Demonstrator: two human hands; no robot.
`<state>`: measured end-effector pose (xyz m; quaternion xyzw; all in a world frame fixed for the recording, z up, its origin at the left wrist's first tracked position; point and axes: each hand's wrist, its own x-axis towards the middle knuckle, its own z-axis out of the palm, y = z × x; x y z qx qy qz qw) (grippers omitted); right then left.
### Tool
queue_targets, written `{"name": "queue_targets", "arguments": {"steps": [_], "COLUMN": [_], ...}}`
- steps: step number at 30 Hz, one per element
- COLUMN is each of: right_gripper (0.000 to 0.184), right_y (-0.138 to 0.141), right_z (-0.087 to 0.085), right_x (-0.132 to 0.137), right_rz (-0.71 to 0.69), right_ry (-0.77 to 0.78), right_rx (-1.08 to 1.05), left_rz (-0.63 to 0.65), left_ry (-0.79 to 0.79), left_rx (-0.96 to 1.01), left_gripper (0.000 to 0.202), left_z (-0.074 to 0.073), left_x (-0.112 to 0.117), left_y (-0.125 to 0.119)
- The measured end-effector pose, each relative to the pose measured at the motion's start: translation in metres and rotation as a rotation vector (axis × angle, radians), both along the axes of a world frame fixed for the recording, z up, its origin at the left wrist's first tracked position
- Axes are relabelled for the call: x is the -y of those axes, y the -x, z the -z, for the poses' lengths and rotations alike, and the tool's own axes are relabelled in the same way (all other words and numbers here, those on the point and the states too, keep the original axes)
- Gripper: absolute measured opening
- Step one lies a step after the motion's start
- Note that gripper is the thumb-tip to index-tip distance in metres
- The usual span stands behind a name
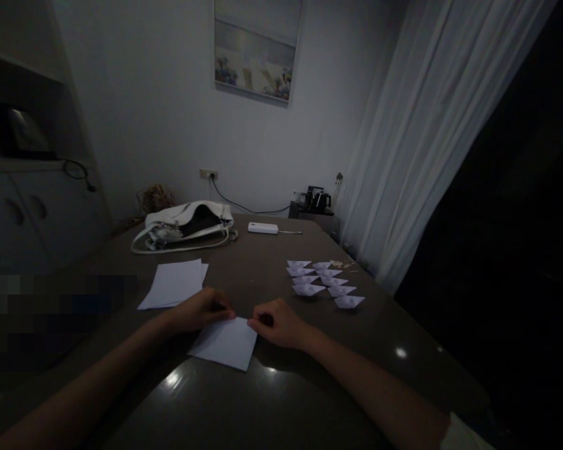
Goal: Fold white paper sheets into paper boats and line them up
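Note:
A white sheet of paper (228,344), seemingly folded, lies on the dark table in front of me. My left hand (206,310) has its fingers curled over the far left edge, thumb and fingertips pressed on the paper. At the far right corner, my right hand (278,322) pinches the paper between thumb and forefinger. Beyond my left hand rests a small stack of white paper sheets (176,281). Several folded white paper boats (308,289) stand in two rows past my right hand.
A white handbag (187,225) sits at the far left of the table (338,381). To its right lies a white power bank (263,229) with a short cable. Small scraps (341,264) lie beyond the boats. A black kettle (319,200) stands behind the table, near a curtain (394,137).

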<state>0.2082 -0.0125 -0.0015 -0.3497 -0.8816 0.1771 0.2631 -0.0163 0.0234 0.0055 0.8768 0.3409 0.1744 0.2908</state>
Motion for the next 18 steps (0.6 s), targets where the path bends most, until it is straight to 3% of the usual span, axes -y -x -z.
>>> {"name": "queue_targets", "arguments": {"steps": [8,18], "right_gripper": [0.026,0.025], "right_y": [-0.005,-0.002], "right_z": [-0.001,0.003], "right_x": [-0.004,0.001], "right_rz": [0.015,-0.056], "right_ry": [-0.002,0.056], "right_rx": [-0.018,0.018], "left_rz": [-0.123,-0.173], "left_ry": [0.003,-0.133], "left_rx": [0.000,-0.049], "left_gripper": [0.037,0.030], "left_z": [0.001,0.006], "left_x": [-0.010,-0.005], "left_y": [0.015,0.007]}}
